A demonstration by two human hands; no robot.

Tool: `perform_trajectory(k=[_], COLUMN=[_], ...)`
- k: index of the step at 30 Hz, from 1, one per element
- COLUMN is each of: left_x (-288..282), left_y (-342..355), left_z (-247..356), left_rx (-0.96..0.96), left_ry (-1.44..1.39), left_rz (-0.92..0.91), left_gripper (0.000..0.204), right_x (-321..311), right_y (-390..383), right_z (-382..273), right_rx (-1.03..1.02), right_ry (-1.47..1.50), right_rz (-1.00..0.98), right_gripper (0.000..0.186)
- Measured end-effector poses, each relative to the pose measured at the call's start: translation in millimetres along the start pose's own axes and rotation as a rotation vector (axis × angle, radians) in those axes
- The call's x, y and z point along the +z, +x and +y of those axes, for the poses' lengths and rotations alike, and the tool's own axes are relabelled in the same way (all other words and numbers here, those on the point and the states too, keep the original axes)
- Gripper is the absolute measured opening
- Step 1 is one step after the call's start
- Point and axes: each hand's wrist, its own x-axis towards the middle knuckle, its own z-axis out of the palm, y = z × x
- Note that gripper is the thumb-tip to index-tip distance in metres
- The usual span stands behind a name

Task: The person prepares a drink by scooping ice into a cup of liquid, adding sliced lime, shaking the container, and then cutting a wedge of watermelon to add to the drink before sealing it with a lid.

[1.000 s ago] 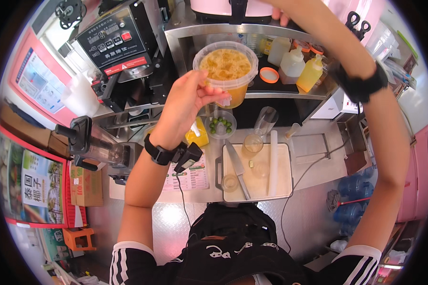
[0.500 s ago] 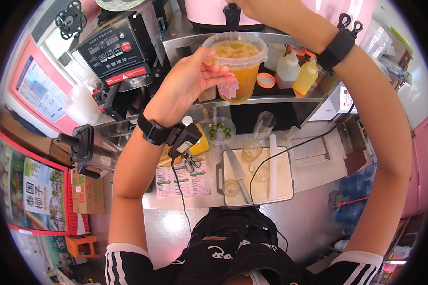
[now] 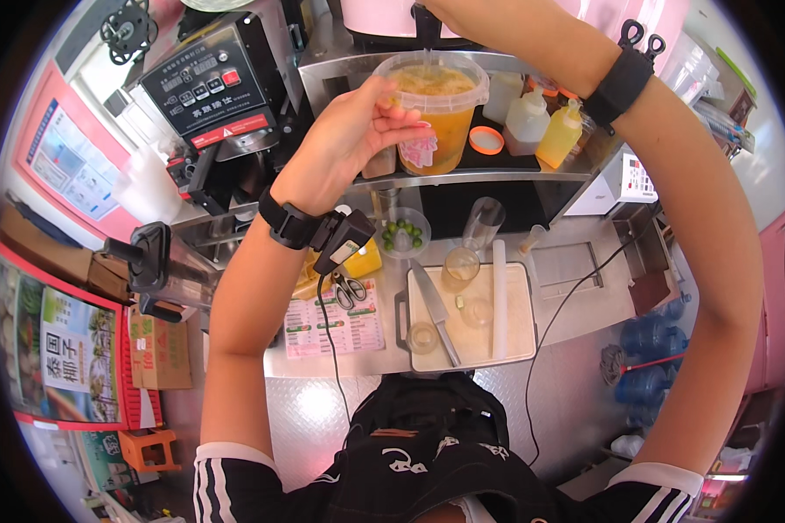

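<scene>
My left hand [image 3: 363,131] grips a large clear plastic cup [image 3: 449,122] by its rim and left side. Orange-yellow drink with ice-like pieces fills much of it, and a pink print shows on its wall. Directly over the cup's mouth is the black tap [image 3: 426,28] of a pink dispenser [image 3: 379,16]. A thin stream seems to run from the tap into the cup. My right hand [image 3: 467,12] is up at the tap; its fingers are largely cut off by the top edge, so their hold is hidden.
Below lies a cutting board [image 3: 519,327] with a knife [image 3: 434,309], a white rod [image 3: 500,301] and small cups. Nearby are a bowl of green limes [image 3: 402,235], scissors [image 3: 349,292] and squeeze bottles [image 3: 560,135]. A sealing machine [image 3: 205,83] stands left. Cables hang from my wrists.
My left hand and the cup have risen slightly toward the tap. The cable from my right wrist has swung right, off the cutting board. My right hand stays at the tap.
</scene>
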Motion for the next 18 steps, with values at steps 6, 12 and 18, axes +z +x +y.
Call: perform_trajectory(k=[6, 12, 18], left_x=[-4.6, -2.0, -5.2], left_y=[12.2, 16.6, 28.3], left_z=[4.6, 13.6, -0.6], left_rx=[-0.057, -0.036, -0.032], left_ry=[0.037, 0.039, 0.013], left_rz=[0.029, 0.037, -0.059], left_gripper=[0.022, 0.02, 0.02], right_x=[4.9, 2.5, -25.2], right_y=[1.8, 7.2, 11.3], right_z=[7.0, 7.6, 28.8], right_rx=[0.002, 0.003, 0.538], right_ry=[0.068, 0.083, 0.704], right_rz=[0.089, 0.075, -0.228], right_gripper=[0.007, 0.008, 0.024])
